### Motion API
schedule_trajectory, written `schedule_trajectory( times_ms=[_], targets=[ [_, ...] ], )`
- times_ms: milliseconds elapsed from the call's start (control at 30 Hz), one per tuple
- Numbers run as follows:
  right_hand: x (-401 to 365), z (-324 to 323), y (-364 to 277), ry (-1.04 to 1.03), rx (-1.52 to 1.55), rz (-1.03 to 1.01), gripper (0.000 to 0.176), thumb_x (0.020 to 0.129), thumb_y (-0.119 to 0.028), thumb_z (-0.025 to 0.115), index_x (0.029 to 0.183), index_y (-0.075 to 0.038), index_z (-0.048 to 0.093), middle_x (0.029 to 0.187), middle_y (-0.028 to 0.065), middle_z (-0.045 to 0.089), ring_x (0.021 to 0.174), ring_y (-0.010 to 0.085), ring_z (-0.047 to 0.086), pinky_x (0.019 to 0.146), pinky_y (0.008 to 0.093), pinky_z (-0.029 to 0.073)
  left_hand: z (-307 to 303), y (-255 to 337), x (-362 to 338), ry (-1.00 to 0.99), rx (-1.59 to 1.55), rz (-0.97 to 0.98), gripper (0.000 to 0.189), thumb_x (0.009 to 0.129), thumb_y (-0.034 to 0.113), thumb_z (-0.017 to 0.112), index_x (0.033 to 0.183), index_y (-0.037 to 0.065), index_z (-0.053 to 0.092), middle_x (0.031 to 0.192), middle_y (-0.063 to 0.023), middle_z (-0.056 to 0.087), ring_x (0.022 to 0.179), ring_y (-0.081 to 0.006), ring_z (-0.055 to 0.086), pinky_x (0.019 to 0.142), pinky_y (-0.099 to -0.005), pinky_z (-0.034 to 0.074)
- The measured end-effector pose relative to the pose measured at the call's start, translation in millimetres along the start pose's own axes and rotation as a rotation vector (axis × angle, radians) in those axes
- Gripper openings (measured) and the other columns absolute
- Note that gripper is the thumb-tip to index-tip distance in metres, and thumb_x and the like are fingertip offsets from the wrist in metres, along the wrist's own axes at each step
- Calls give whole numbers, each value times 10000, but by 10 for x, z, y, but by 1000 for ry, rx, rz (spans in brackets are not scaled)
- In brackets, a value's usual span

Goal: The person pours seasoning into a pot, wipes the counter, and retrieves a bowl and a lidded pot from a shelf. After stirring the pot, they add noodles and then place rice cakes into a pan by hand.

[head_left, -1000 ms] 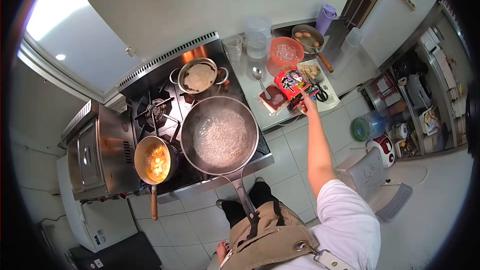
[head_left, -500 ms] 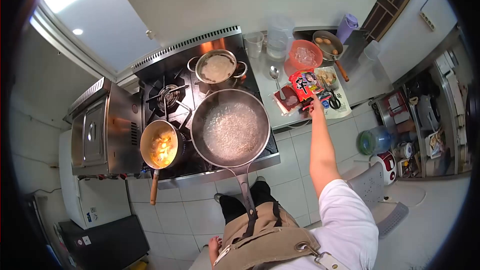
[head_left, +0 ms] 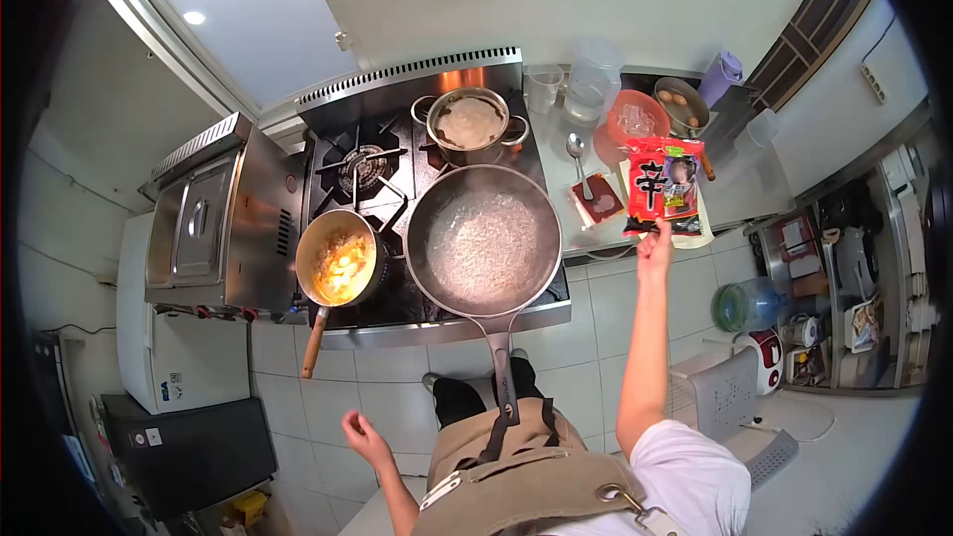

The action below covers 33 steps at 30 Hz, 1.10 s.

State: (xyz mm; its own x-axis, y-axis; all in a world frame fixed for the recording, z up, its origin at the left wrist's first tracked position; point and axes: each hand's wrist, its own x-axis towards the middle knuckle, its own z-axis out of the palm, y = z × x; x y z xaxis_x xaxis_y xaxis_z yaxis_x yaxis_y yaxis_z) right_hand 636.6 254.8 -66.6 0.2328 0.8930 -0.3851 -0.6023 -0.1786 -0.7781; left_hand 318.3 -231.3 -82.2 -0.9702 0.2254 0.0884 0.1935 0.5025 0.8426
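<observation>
My right hand (head_left: pixel 655 246) pinches the lower edge of a red noodle packet (head_left: pixel 663 179), raised over the steel counter at the right. Behind the packet, a pale sheet is partly hidden. Just left of it lie a dark red pack (head_left: pixel 598 201) and a metal spoon (head_left: pixel 580 161). My left hand (head_left: pixel 365 435) is in the air at the lower left, fingers apart and holding nothing. Between my hands, a large pan (head_left: pixel 483 243) of bubbling water sits on the stove, its handle toward my apron.
A wooden-handled pot (head_left: pixel 338 260) with orange food is at the stove's front left. A two-handled pot (head_left: pixel 469 123) stands at the back. Along the counter are a plastic jug (head_left: pixel 593 84), a pink bowl (head_left: pixel 635 119) and a pan of eggs (head_left: pixel 682 104).
The red packet has been lifted off the counter in my right hand, nearer the camera. My left hand has come up and out to the left. The whole view has shifted slightly.
</observation>
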Motion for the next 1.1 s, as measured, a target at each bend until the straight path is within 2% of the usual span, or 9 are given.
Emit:
schedule_trajectory(
  times_ms=[167, 267, 367, 600, 633, 733, 800, 867, 1100],
  targets=[
    [-1510, 688, 69, -336, 2, 164, 258, 817, -228, 601, 648, -161, 418, 461, -79, 263, 377, 41, 247, 363, 224, 187, 606, 1589, 422, -406, -564, 71, 271, 882, 80, 484, 1146, 17, 491, 1061, -86, 564, 966, -150, 535, 848, -274, 433],
    [-2337, 1025, 276, -515, -15, 353, 286, 848, -246, 579, 630, -169, 410, 463, -87, 273, 390, 38, 256, 371, 215, 179, 821, 2161, 471, -782, -887, 155, 637, 821, 257, 601, 1334, 41, 292, 1263, -168, 462, 1136, -233, 476, 964, -362, 361],
    [-2967, 1302, 562, -624, -36, 480, 328, 846, -227, 579, 572, -154, 414, 466, -71, 314, 416, 60, 295, 404, 231, 199, 896, 2156, 607, -872, -1107, 116, 779, 746, 185, 708, 1350, 37, 238, 1259, -140, 451, 1153, -225, 458, 982, -363, 346],
    [-3718, 1657, 1298, -933, -494, 501, 242, 848, -264, 617, 695, -94, 536, 566, -29, 467, 485, 64, 402, 472, 219, 318, 323, 1524, 1375, -822, -1028, -110, 561, 751, -17, 664, 1231, 42, 378, 1082, -58, 580, 976, -139, 566, 853, -292, 466],
    [-3645, 1655, 1396, -1095, -632, 419, 225, 835, -248, 638, 877, -45, 550, 655, -10, 525, 573, 79, 486, 526, 210, 387, 323, 1375, 1527, -781, -1117, 35, 574, 745, -33, 656, 1242, 49, 381, 1093, -59, 580, 992, -137, 563, 864, -294, 463],
    [-3329, 1700, 1564, -981, -762, -45, 566, 774, -1, 559, 1277, -67, 306, 892, 71, 531, 688, 108, 518, 623, 246, 462, 9, 1152, 1995, -766, -1126, 26, 603, 716, -69, 661, 1244, 46, 394, 1105, -61, 575, 1016, -139, 552, 883, -301, 454],
    [-3491, 2128, 1198, -826, -813, -594, 467, 771, 17, 531, 1214, -94, 436, 961, 75, 467, 777, 122, 477, 713, 273, 443, -162, 1014, 2306, -759, -957, 150, 564, 682, -104, 665, 1181, 36, 442, 1058, -60, 598, 969, -131, 574, 855, -288, 471],
    [-3753, 2558, 802, -1005, -828, -918, 236, 787, 5, 547, 977, -113, 621, 1089, 98, 475, 996, 227, 453, 864, 337, 388, -318, 932, 2615, -860, -892, 187, 536, 671, -108, 672, 1142, 37, 461, 1019, -56, 610, 931, -121, 583, 828, -276, 480],
    [-4135, 3286, 853, -1570, -1213, -1154, 210, 711, -155, 671, 919, -135, 661, 1197, 86, 480, 1114, 306, 399, 944, 423, 352, -433, 1079, 3239, -1121, -608, 343, 439, 667, -48, 714, 1051, 30, 516, 884, -36, 630, 800, -60, 550, 726, -222, 453]
  ],
)
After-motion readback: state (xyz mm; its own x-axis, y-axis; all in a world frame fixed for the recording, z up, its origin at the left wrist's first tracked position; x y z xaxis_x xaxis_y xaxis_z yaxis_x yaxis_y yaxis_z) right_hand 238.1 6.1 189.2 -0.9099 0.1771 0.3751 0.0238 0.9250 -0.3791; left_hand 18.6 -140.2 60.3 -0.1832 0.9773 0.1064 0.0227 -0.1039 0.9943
